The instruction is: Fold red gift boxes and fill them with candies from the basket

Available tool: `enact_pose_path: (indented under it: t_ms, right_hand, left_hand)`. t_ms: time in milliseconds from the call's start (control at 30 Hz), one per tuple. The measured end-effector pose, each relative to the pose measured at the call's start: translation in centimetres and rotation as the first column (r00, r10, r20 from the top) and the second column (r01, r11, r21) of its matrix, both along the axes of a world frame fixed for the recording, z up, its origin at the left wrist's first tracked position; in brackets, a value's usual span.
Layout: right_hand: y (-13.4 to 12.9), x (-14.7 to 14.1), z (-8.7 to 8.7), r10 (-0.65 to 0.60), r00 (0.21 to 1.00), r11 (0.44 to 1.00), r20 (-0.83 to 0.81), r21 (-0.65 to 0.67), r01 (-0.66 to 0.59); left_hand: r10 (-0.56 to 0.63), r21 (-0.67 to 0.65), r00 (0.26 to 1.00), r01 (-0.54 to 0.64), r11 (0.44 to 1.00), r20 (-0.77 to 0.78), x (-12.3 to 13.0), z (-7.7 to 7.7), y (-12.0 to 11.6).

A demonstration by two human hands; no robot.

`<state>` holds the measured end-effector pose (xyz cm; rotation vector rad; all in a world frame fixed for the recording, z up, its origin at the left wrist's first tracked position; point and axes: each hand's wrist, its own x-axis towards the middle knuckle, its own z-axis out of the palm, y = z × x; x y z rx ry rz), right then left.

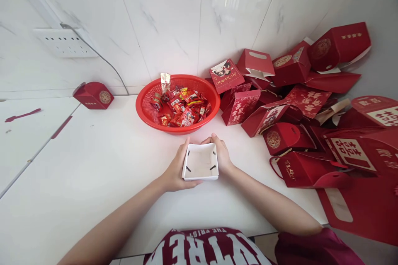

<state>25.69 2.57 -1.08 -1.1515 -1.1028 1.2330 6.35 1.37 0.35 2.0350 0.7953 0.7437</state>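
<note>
Between my two hands is a small box [200,159], its white inside facing me, with short dark pieces like cord ends showing at its side walls. My left hand [176,169] grips the box's left side, fingers reaching under the near edge. Against its right side, my right hand [222,155] is closed, thumb near the far corner. The outside of the box is hidden from me. Just beyond it stands a red plastic basket [143,112] holding several wrapped sweets [183,107].
A heap of red gift boxes [289,132] fills the right side of the white table [102,165]. One more red box [95,96] sits at the back left by the tiled wall. A grey cable [99,56] runs down from a socket strip [66,43].
</note>
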Motion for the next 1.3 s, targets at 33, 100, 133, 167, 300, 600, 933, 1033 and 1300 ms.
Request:
enact_pose_path:
  t_ms: [33, 100, 133, 167, 300, 600, 933, 1033, 1300]
  right_hand:
    - [0.4, 0.1, 0.4, -0.012, 0.999, 0.999, 0.033, 0.038, 0.01]
    - [1.2, 0.7, 1.4, -0.052, 0.995, 0.991, 0.09, 0.131, 0.04]
    - [1.7, 1.1, 2.1, -0.085, 0.989, 0.981, 0.117, 0.185, 0.062]
    - [2.2, 1.6, 2.8, -0.121, 0.983, 0.968, 0.136, 0.236, 0.086]
    - [4.6, 3.9, 5.9, -0.247, 0.946, 0.877, 0.209, 0.464, 0.127]
    - [12.0, 4.7, 11.1, -0.396, 0.883, 0.729, 0.251, 0.67, 0.137]
    - [21.1, 0.8, 12.1, -0.086, 0.653, 0.956, 0.753, 0.247, -0.158]
    - [23.7, 0.1, 11.2, 0.007, 0.622, 0.98, 0.783, 0.118, -0.16]
    - [28.8, -2.2, 9.9, 0.141, 0.547, 0.978, 0.825, -0.028, -0.209]
  left_hand:
    - [0.021, 0.019, 1.0, -0.021, 1.0, -0.012, -0.3, 0.3, 0.5]
    - [0.055, 0.03, 0.998, -0.055, 0.998, -0.003, -1.0, 0.7, 1.5]
    - [0.067, 0.027, 0.998, -0.067, 0.997, 0.013, -1.3, 0.8, 2.0]
    - [0.076, 0.023, 0.996, -0.077, 0.997, 0.036, -1.7, 0.8, 2.4]
    - [0.099, 0.034, 0.986, -0.105, 0.994, 0.131, -2.6, 0.0, 3.4]
    - [0.029, 0.079, 0.956, -0.054, 0.995, 0.293, -3.1, -1.9, 4.8]
    - [0.041, 0.112, 0.972, -0.068, 0.991, 0.23, -3.8, -2.6, 5.0]
    - [0.037, 0.117, 0.977, -0.062, 0.991, 0.21, -3.9, -2.6, 5.0]
    - [0.038, 0.114, 0.983, -0.059, 0.992, 0.179, -4.2, -2.5, 5.0]
